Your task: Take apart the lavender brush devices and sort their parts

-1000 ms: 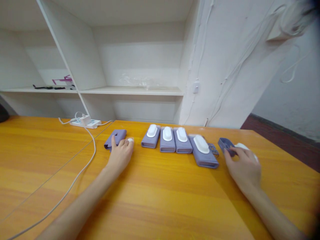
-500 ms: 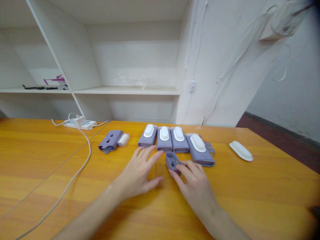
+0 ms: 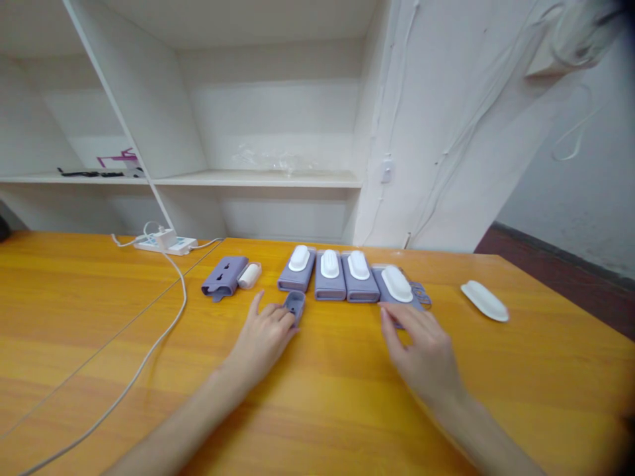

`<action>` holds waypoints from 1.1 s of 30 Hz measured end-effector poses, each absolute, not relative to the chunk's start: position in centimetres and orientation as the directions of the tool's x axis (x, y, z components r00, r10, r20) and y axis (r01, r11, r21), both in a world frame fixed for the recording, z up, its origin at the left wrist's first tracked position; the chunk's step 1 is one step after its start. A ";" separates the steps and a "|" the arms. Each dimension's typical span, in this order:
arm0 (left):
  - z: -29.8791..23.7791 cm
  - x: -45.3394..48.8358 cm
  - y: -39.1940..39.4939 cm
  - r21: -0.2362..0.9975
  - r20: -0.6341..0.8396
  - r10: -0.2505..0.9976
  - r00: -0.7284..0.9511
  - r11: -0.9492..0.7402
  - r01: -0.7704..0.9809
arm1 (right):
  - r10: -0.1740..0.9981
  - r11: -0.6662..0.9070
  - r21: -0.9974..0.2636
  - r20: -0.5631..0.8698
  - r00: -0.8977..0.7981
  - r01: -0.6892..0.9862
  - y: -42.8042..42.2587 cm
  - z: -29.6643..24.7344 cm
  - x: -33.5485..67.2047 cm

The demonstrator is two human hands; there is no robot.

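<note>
My left hand (image 3: pixel 262 337) is closed round a small purple open-topped holder (image 3: pixel 296 303), gripping its near end with fingers and thumb. My right hand (image 3: pixel 421 347) is over the near part of the rightmost purple case (image 3: pixel 384 283), covering some of it. Its fingers are curved with a gap to the thumb, and nothing shows in them. That case carries a white oval piece (image 3: pixel 397 284) on top. Beside it, three similar cases with white pieces stand in a row: a left one (image 3: pixel 288 280), a middle one (image 3: pixel 330 288) and a right one (image 3: pixel 361 288).
Another purple case (image 3: pixel 224 277) lies at the left beside a white roll in clear wrapping (image 3: pixel 249 276). A white oval tray (image 3: pixel 485 301) is at the right. A power strip (image 3: pixel 169 244) and a white cable (image 3: pixel 183 297) are on the left. White shelves (image 3: pixel 258 178) stand behind.
The small purple holder has passed from my right hand to my left and moved left. My right hand has shifted right, to the rightmost case. The view has turned slightly left.
</note>
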State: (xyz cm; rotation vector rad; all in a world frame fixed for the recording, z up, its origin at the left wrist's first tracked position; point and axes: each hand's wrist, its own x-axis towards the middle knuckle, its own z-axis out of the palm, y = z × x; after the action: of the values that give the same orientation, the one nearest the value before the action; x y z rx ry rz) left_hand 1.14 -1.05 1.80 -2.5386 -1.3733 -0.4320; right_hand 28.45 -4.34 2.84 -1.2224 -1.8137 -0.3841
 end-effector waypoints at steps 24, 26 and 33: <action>1.5 -3.4 6.8 -0.316 0.558 0.717 0.418 -0.283 0.906 | 0.802 -0.070 -0.260 0.559 0.209 0.963 3.1 -2.6 43.8; 1.7 -3.0 6.3 -0.308 0.568 0.712 0.412 -0.280 0.909 | 0.817 0.011 -0.233 0.562 0.125 0.972 3.8 -2.9 43.4; 1.8 -0.9 2.9 -0.324 0.544 0.688 0.481 -0.357 0.876 | 0.905 0.031 -0.175 0.423 0.047 0.984 5.9 -1.6 42.3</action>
State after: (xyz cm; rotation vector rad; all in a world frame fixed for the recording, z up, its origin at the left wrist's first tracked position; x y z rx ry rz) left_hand -0.91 2.90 1.83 -2.1494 -1.2869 -0.4233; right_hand 42.31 5.86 -1.57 -1.9109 -1.8956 -0.2521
